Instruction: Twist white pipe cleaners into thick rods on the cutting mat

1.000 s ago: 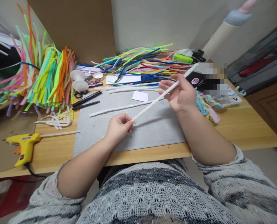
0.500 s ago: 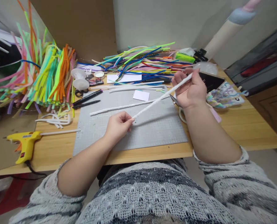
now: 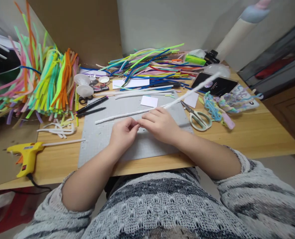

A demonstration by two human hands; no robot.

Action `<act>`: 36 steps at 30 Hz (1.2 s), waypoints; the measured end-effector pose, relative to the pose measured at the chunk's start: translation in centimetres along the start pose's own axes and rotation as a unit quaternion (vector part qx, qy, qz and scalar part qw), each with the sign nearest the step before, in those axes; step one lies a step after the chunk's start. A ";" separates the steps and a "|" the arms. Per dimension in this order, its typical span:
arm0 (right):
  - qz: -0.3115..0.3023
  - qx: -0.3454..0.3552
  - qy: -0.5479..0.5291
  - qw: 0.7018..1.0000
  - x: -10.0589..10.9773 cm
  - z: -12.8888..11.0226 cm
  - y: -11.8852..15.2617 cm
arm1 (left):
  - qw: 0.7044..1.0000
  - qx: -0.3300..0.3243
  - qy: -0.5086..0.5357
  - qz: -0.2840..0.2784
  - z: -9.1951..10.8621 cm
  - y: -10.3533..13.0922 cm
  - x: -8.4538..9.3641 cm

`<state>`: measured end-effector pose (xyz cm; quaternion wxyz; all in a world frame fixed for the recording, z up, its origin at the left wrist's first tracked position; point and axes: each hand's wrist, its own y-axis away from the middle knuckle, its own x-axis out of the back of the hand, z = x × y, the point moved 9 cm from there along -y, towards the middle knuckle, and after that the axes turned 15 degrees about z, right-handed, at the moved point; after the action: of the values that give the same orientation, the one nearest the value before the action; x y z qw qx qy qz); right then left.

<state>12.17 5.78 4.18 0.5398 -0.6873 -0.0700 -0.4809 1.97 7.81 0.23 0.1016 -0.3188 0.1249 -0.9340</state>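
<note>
A white fuzzy pipe cleaner point(image 3: 199, 87) slants up to the right from between my hands, its far end in the air above the black box. My left hand point(image 3: 123, 132) pinches its near end with thumb and forefinger. Right beside it, my right hand point(image 3: 161, 125) has its fingers closed round the same end, fingertips meeting the left ones; the gripped part is hidden. Behind the hands a second white pipe cleaner point(image 3: 117, 117) lies across the grey cutting mat point(image 3: 95, 142). A small white card point(image 3: 149, 101) rests on the mat farther back.
Scissors point(image 3: 199, 121) lie right of the mat, near a pastel braided piece point(image 3: 212, 106). At left are a yellow glue gun point(image 3: 27, 156), black markers point(image 3: 92, 104) and bundled coloured pipe cleaners point(image 3: 48, 79). More loose pipe cleaners point(image 3: 147, 64) are heaped at the back, by a black box point(image 3: 213, 84).
My right hand has come down and left from the pipe cleaner's upper end to its lower end, beside my left hand. The upper end is now free, and the scissors are uncovered.
</note>
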 end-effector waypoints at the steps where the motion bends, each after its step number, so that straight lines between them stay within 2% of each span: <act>1: -0.023 0.009 -0.003 1.000 -0.5 0.0 0.1 | 1.000 -0.004 -0.006 -0.009 0.1 0.1 -0.2; 6: -0.136 0.014 0.004 0.991 -1.7 0.5 1.0 | 0.997 -0.014 -0.033 -0.067 0.3 0.7 -1.4; 9: -0.183 0.025 -0.020 0.983 -1.8 0.3 1.6 | 0.991 -0.004 -0.025 -0.131 0.2 0.9 -2.1; 11: -0.196 0.026 -0.042 0.979 -1.6 0.2 1.8 | 0.980 0.010 0.013 -0.200 0.2 1.1 -2.6; 14: -0.204 0.010 -0.115 0.972 -0.9 0.0 1.7 | 0.947 0.037 0.100 -0.305 0.6 1.5 -2.9; 17: -0.180 -0.025 -0.218 0.959 0.5 -0.3 1.2 | 0.909 0.094 0.209 -0.348 1.0 1.7 -2.7; 20: -0.127 -0.064 -0.276 0.951 1.9 -0.1 0.4 | 0.888 0.153 0.300 -0.312 0.8 1.4 -2.6; 25: -0.029 -0.156 -0.268 0.950 3.1 1.2 0.0 | 0.857 0.229 0.420 -0.195 0.1 1.1 -3.2; 27: 0.005 -0.205 -0.239 0.949 3.1 2.0 0.3 | 0.857 0.244 0.429 -0.148 -0.1 1.1 -3.4; 28: 0.018 -0.225 -0.217 0.950 3.1 2.4 0.5 | 0.867 0.242 0.418 -0.125 -0.2 1.1 -3.3; 30: 0.029 -0.246 -0.161 0.955 2.9 2.7 0.9 | 0.904 0.216 0.360 -0.082 -0.3 1.1 -2.8; 32: 0.018 -0.248 -0.093 0.964 2.5 2.9 1.1 | 0.951 0.153 0.266 -0.042 0.0 1.2 -2.0; 34: -0.012 -0.234 -0.028 0.972 2.1 2.7 1.2 | 0.987 0.050 0.154 -0.002 1.0 1.3 -0.8; 36: -0.044 -0.210 0.023 0.976 1.7 2.4 1.2 | 0.996 -0.068 0.049 0.040 2.6 1.5 0.3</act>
<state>15.23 6.53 4.75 0.3634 -0.7699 0.0146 -0.5244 3.49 5.87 1.98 0.1102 -0.2738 0.2059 -0.9330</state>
